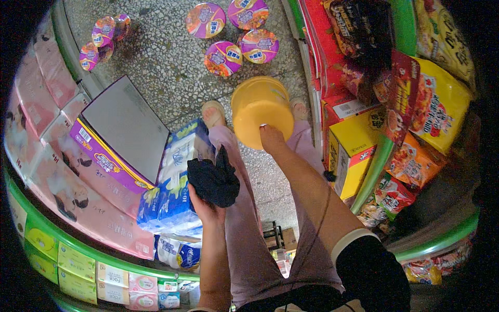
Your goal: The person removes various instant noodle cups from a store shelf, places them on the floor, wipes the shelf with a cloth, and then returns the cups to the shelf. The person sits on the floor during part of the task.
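My left hand [208,210] holds a crumpled black cloth [213,181] above my left thigh. The cloth covers most of its fingers. My right hand [273,139] grips the near edge of a round yellow plastic vessel [260,91], which looks like a bucket or a low stool. It is between my feet, over the speckled terrazzo floor [163,66]. Past it stand several purple-lidded instant noodle bowls [223,58] in a close cluster. More purple noodle bowls [103,31] stand farther left, near the shelf base.
At left, an open purple carton [113,152] leans by blue-and-white tissue packs [167,195]. Pink tissue packs [74,183] lie above a green shelf edge [97,255]. On my right are yellow boxes [353,142], noodle packets [438,103] and another green shelf edge [376,171].
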`<state>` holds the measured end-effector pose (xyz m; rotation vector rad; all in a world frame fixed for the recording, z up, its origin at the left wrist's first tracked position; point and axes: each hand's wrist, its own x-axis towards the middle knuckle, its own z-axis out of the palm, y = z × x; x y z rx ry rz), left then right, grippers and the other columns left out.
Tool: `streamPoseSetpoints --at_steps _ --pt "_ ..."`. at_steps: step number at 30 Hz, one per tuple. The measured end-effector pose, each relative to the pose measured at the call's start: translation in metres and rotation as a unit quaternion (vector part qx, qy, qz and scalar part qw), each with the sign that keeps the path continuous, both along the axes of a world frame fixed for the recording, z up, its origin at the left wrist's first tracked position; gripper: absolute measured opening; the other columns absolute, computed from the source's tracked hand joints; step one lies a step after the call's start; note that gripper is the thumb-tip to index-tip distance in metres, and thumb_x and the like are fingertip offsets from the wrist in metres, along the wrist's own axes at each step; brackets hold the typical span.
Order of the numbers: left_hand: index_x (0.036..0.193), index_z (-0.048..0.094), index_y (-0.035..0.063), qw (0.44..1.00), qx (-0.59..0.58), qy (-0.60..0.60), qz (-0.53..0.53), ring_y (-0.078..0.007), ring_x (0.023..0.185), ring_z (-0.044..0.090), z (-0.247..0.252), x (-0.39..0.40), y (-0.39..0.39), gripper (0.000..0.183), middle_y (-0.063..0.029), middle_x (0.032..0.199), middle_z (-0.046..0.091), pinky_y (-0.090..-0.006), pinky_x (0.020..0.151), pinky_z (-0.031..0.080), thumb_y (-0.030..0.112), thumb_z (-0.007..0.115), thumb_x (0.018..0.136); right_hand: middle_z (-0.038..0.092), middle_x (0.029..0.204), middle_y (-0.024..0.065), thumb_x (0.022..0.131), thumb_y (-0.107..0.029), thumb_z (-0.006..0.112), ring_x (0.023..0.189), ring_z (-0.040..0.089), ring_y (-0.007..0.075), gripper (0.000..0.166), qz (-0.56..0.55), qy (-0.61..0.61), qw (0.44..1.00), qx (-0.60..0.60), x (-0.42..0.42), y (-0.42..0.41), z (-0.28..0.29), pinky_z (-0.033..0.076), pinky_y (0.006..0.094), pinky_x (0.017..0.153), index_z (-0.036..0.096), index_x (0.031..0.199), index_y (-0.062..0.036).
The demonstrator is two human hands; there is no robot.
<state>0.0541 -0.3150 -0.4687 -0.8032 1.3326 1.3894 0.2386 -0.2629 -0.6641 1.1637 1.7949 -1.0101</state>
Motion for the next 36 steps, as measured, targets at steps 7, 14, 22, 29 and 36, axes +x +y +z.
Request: streamPoseSetpoints --at_steps 7,14,22,29,36 --pt "0.122 0.037 0.0079 1.0 -0.016 0.005 -0.024 -0.0252 0.108 0.043 -0.021 -0.002 0.008 0.049 -0.0083 0.119 0.044 -0.0384 0.093 0.033 0.042 0.03 0.086 0.055 0.09 0.0162 0.075 -0.01 0.042 0.083 0.056 0.031 0.025 -0.113 -0.025 0.992 -0.047 0.031 -0.082 -0.022 0.047 0.0416 0.067 0.049 0.096 0.0008" --pt "0.119 0.04 0.0075 0.999 0.001 -0.03 -0.035 -0.0242 0.104 0.047 -0.032 0.008 0.015 0.047 -0.0076 0.116 0.047 -0.0374 0.091 0.035 0.041 0.036 0.085 0.042 0.117 0.0203 0.07 -0.025 0.057 0.094 0.052 0.0333 0.049 -0.027 -0.105 0.953 -0.284 0.063 -0.129 -0.015 0.044 0.0406 0.078 0.044 0.108 0.0032" --pt "0.114 0.043 0.0052 0.993 -0.067 -0.013 -0.099 -0.0217 0.096 0.051 0.013 0.015 0.035 0.044 -0.0086 0.109 0.05 -0.0326 0.083 0.041 0.037 0.045 0.083 0.036 0.124 -0.0011 0.078 -0.041 0.054 0.102 0.046 0.0274 0.062 -0.668 0.114 0.583 -0.449 0.016 -0.044 0.106 0.036 0.0516 0.081 0.023 0.129 -0.0231" --pt "0.11 0.041 -0.001 0.839 0.045 0.266 -0.472 -0.0215 0.091 0.048 0.141 0.019 0.055 0.031 -0.0086 0.101 0.049 -0.0289 0.082 0.036 0.017 0.043 0.085 0.026 0.129 0.0048 0.085 -0.035 0.045 0.115 0.033 0.0216 0.058 -0.663 0.299 0.619 -0.296 -0.054 0.035 0.329 0.041 0.0433 0.082 0.015 0.132 -0.0203" --pt "0.108 0.044 0.0038 0.963 0.193 -0.052 -0.183 -0.0184 0.09 0.052 0.233 0.019 0.076 0.034 -0.0074 0.101 0.051 -0.0299 0.079 0.043 0.031 0.038 0.088 0.053 0.099 0.0065 0.082 -0.022 0.051 0.09 0.051 0.0149 0.035 -0.61 0.436 0.661 -0.015 -0.074 0.042 0.419 0.041 0.026 0.075 0.047 0.112 -0.0062"
